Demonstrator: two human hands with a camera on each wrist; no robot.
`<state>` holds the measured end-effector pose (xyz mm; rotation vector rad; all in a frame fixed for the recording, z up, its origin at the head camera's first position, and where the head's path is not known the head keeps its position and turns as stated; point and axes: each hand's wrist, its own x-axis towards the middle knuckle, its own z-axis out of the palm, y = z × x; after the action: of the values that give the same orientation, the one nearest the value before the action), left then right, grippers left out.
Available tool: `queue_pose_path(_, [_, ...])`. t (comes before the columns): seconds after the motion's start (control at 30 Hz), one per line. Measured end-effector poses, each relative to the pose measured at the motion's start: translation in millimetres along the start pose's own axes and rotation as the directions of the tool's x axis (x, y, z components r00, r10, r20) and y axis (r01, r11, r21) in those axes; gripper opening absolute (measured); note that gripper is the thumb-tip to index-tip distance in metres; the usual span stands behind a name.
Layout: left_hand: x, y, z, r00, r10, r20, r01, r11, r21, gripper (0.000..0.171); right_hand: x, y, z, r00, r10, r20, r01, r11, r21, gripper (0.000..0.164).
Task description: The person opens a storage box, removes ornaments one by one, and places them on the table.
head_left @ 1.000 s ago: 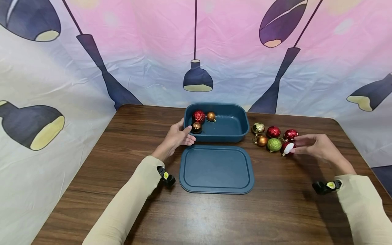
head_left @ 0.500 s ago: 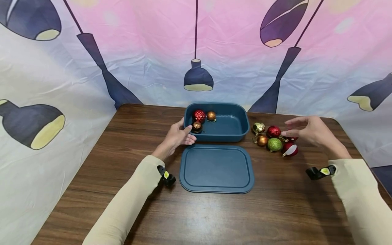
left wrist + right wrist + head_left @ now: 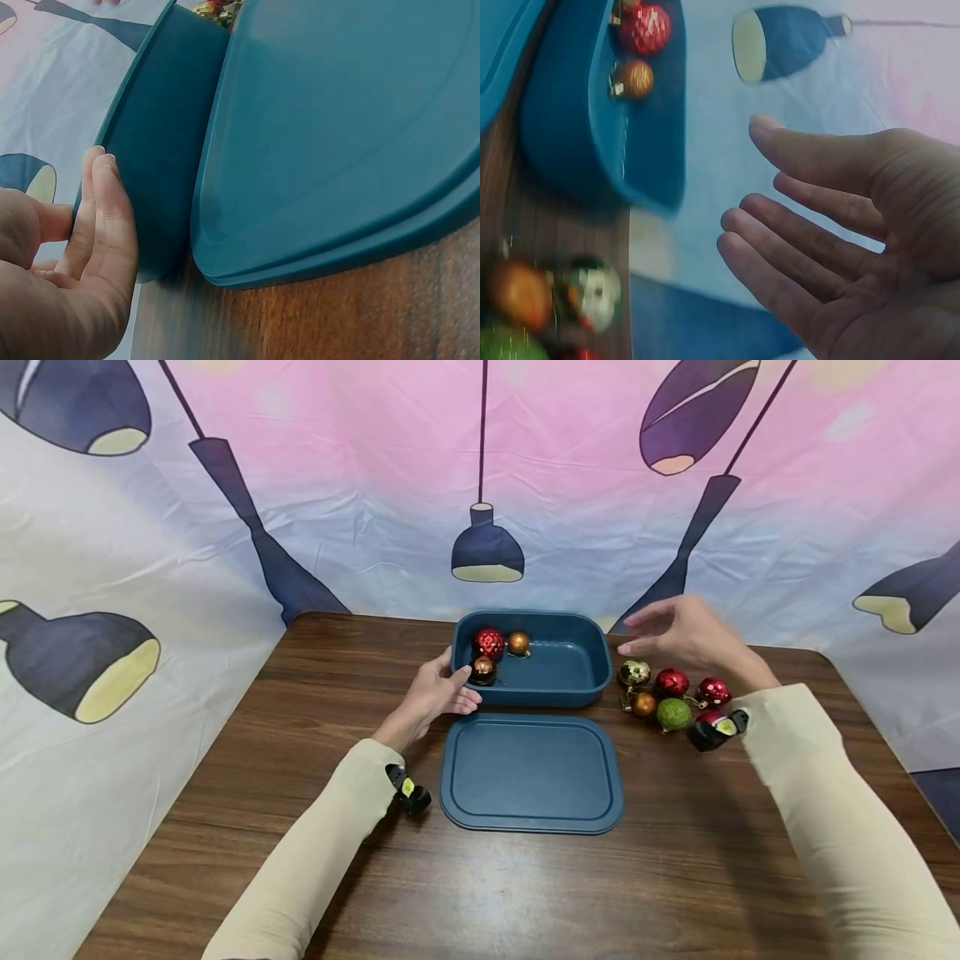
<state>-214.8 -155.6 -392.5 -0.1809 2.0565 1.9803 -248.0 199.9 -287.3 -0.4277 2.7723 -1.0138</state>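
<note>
At its near left corner, my left hand (image 3: pixel 438 695) holds the blue-green box (image 3: pixel 543 699), thumb over the rim and fingers along the outer wall, as the left wrist view (image 3: pixel 90 247) also shows. Inside the box's left part lie a red bauble (image 3: pixel 488 643), a small orange bauble (image 3: pixel 518 643) and a brown bauble (image 3: pixel 483 670). My right hand (image 3: pixel 686 631) hovers above the loose baubles to the right of the box. Its fingers are spread, with nothing between them in the right wrist view (image 3: pixel 817 232). The nearest bauble below it is a gold one (image 3: pixel 634 673).
A flat blue-green lid (image 3: pixel 532 772) lies on the wooden table (image 3: pixel 525 893) in front of the box. Beside the gold bauble are red (image 3: pixel 672 682), orange (image 3: pixel 643 704), green (image 3: pixel 673 714) and dotted red (image 3: pixel 714 691) ones. A patterned cloth (image 3: pixel 375 543) hangs behind.
My right hand has moved left and away from me, from the rightmost red baubles to above the gold one, holding nothing. The left hand and the baubles have stayed in place.
</note>
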Motion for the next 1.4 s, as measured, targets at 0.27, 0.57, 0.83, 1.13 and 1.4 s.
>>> queue_pose_path(0.27, [0.0, -2.2, -2.2, 1.0, 0.004, -0.008, -0.004, 1.0, 0.018, 0.068, 39, -30, 38, 0.991, -0.11, 0.07, 0.104, 0.991, 0.085, 0.044])
queue_pose_path(0.57, [0.9, -1.8, -2.0, 1.0, -0.001, -0.006, 0.001, 1.0, 0.007, 0.068, 69, -57, 88, 0.979, -0.14, 0.149, 0.125, 0.986, 0.107, 0.043])
queue_pose_path(0.83, [0.7, -0.4, -0.9, 1.0, -0.001, 0.0, 0.001, 1.0, 0.018, 0.068, 81, -62, 126, 0.97, -0.146, 0.195, 0.131, 0.987, 0.088, 0.045])
queue_pose_path(1.13, [0.0, -1.5, -0.1, 1.0, 0.0, 0.0, 0.0, 1.0, 0.024, 0.068, 91, -61, 154, 0.982, -0.119, 0.147, 0.105, 0.99, 0.098, 0.044])
queue_pose_path(1.4, [0.9, -0.9, -1.0, 1.0, -0.003, -0.007, 0.004, 1.0, 0.023, 0.068, 97, -62, 165, 0.986, -0.117, 0.116, 0.106, 0.99, 0.098, 0.044])
